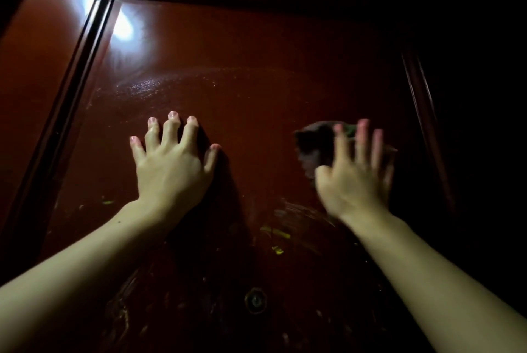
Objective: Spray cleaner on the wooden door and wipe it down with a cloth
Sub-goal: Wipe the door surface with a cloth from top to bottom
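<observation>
At centre frame the wooden door (256,73) is braced by the left hand (171,170), fingers spread flat, while a dark cloth (316,144) is pressed against it right of centre under the right hand's (356,181) straight, blurred fingers.

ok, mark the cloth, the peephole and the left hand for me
cloth (315,143), head view, dark bunched part left of the fingers
peephole (255,300), head view, centre of the round fitting
left hand (171,170), head view, back of the hand
</observation>
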`<action>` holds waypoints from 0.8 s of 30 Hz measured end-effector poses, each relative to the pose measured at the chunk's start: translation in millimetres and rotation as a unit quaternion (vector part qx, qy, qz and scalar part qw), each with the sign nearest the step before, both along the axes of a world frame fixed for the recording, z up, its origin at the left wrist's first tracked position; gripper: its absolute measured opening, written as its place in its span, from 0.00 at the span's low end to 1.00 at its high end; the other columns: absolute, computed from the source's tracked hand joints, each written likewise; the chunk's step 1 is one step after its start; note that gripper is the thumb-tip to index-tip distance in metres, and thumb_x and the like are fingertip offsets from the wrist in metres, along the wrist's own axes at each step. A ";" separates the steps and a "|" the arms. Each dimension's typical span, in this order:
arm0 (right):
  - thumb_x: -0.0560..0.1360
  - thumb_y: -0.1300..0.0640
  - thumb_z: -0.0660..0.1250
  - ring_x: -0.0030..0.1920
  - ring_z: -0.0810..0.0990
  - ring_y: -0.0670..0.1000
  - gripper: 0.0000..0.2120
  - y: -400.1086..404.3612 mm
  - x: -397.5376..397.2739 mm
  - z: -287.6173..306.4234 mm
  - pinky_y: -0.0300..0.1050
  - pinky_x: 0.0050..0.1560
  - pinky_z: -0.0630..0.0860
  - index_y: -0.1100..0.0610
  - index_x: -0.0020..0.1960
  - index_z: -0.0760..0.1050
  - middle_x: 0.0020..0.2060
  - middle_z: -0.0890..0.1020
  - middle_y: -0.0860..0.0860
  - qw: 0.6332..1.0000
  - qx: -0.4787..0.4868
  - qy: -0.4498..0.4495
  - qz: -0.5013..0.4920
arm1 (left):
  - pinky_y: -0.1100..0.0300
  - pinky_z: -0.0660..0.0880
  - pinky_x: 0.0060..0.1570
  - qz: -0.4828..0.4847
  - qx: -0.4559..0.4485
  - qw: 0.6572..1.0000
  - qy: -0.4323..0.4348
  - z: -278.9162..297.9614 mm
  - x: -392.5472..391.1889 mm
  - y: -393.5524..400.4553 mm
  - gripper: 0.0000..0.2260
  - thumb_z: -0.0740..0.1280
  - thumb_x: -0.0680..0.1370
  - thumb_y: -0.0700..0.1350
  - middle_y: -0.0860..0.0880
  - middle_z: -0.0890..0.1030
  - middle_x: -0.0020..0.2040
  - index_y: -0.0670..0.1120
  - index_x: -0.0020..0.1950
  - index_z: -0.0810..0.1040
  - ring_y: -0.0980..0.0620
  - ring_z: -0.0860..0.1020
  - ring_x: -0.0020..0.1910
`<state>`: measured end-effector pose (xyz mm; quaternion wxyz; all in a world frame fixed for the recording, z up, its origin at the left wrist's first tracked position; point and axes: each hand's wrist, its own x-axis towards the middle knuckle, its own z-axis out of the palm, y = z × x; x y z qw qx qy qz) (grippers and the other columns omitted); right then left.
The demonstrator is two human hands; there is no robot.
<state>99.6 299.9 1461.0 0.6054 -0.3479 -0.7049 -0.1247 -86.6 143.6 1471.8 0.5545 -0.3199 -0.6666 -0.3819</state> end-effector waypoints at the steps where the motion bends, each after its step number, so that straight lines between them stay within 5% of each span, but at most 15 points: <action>1: 0.77 0.43 0.52 0.76 0.33 0.56 0.34 6.7 9.9 -1.3 0.63 0.74 0.36 0.49 0.79 0.44 0.77 0.36 0.54 0.999 -0.031 0.030 -0.001 | 0.36 0.51 0.71 0.000 0.001 1.000 -0.001 0.1 1.5 1.3 0.30 0.57 0.78 0.61 0.42 0.59 0.76 0.47 0.76 0.60 0.38 0.52 0.76; 6: 0.79 0.39 0.51 0.77 0.38 0.58 0.30 -12.5 -18.4 7.9 0.65 0.74 0.38 0.52 0.76 0.59 0.79 0.44 0.55 0.993 -0.035 0.109 0.037 | 0.34 0.51 0.70 0.000 0.010 1.000 -0.006 -0.5 7.2 8.1 0.31 0.58 0.77 0.62 0.42 0.59 0.76 0.47 0.75 0.61 0.37 0.53 0.76; 10: 0.80 0.40 0.51 0.76 0.33 0.59 0.28 -46.4 -57.9 -8.0 0.65 0.73 0.34 0.47 0.78 0.52 0.78 0.39 0.54 0.990 0.117 -0.069 0.035 | 0.32 0.51 0.70 -0.004 0.022 1.000 0.002 -4.1 8.5 11.7 0.30 0.59 0.77 0.62 0.41 0.60 0.75 0.47 0.74 0.63 0.37 0.54 0.75; 13: 0.79 0.42 0.52 0.77 0.35 0.59 0.28 -29.1 -48.9 -18.4 0.65 0.73 0.35 0.45 0.78 0.51 0.78 0.41 0.54 0.986 0.147 -0.070 0.026 | 0.32 0.51 0.70 -0.001 0.016 1.000 0.012 -6.5 5.0 10.4 0.30 0.60 0.77 0.62 0.40 0.60 0.76 0.47 0.74 0.63 0.37 0.54 0.75; 20: 0.80 0.42 0.52 0.77 0.38 0.59 0.31 38.9 27.2 -35.0 0.65 0.74 0.40 0.52 0.79 0.51 0.78 0.40 0.54 0.985 -0.091 0.140 -0.046 | 0.31 0.51 0.68 -0.003 0.010 1.000 0.026 -6.7 4.2 11.1 0.30 0.60 0.77 0.61 0.39 0.61 0.75 0.46 0.74 0.64 0.35 0.56 0.74; 24: 0.79 0.42 0.51 0.77 0.38 0.61 0.32 11.0 -9.4 -34.3 0.66 0.74 0.39 0.54 0.79 0.51 0.78 0.40 0.57 0.993 -0.025 0.103 -0.043 | 0.33 0.50 0.70 -0.013 0.010 1.000 0.019 -5.8 6.6 11.0 0.29 0.60 0.78 0.60 0.41 0.61 0.75 0.46 0.74 0.63 0.37 0.55 0.74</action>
